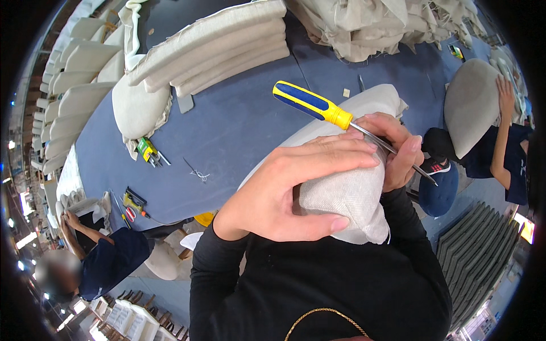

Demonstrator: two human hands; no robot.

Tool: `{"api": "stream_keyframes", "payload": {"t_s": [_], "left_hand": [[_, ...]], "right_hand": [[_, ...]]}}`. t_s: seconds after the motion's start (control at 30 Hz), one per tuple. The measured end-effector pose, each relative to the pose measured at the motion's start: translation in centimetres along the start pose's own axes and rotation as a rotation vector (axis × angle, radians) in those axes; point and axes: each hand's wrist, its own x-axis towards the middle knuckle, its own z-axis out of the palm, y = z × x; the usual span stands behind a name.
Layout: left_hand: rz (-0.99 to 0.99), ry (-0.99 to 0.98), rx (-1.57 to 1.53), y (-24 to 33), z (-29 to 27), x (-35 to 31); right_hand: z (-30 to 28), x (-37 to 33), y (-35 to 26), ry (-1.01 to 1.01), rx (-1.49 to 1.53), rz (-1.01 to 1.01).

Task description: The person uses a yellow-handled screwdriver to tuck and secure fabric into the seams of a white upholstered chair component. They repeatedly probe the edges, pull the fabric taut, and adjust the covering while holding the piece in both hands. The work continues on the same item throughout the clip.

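A beige fabric-covered cushion piece (pixel 350 193) is close in front of me, its narrow end toward my body and its far part lying over the blue table. My left hand (pixel 284 190) wraps round its near end, thumb on the near face and fingers across the top. In my right hand (pixel 398 149) is a screwdriver (pixel 307 103) with a yellow and blue handle. Its handle points up and left, and its bare metal shaft runs between my fingers, tip down to the right. The right fingertips also press at the cushion's fabric edge; the exact contact is partly hidden.
On the blue table (pixel 239 128) are stacked beige panels (pixel 222 48), heaped fabric (pixel 364 25), a small cushion (pixel 139 105), a green-yellow box (pixel 149 150) and a staple gun (pixel 135 199). Co-workers are at left and right; one's hand touches a grey cushion (pixel 471 102).
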Motion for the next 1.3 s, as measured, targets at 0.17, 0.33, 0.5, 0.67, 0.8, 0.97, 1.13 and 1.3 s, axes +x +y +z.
{"api": "stream_keyframes", "payload": {"t_s": [0.17,0.33,0.5,0.67,0.8,0.97,1.13,1.3], "left_hand": [[0.011,0.000,-0.054,-0.5,-0.1,-0.6],[0.001,-0.018,-0.031,0.1,0.0,-1.1],[0.171,0.132,0.164,0.1,0.4,-2.9],[0.465,0.329,0.528,-0.8,1.7,-4.8],[0.452,0.381,0.603,-0.3,2.2,-5.8],[0.450,0.343,0.689,0.2,2.1,-6.7],[0.295,0.338,0.449,0.4,1.4,-6.3],[0.244,0.008,0.093,0.2,-0.1,-4.2]], "right_hand": [[0.2,-0.1,-0.2,-0.008,-0.014,-0.061],[0.2,-0.7,-0.6,-0.013,-0.032,-0.066],[0.3,-0.9,-0.7,-0.026,0.000,-0.095],[0.5,-0.5,-1.0,-0.027,-0.030,-0.109],[0.6,-0.3,-1.2,-0.055,-0.084,-0.183],[0.6,-0.7,-1.5,-0.067,-0.071,-0.175],[0.9,-1.0,-1.9,-0.084,-0.039,-0.180],[0.4,-1.5,-1.6,-0.103,-0.035,-0.227]]}}
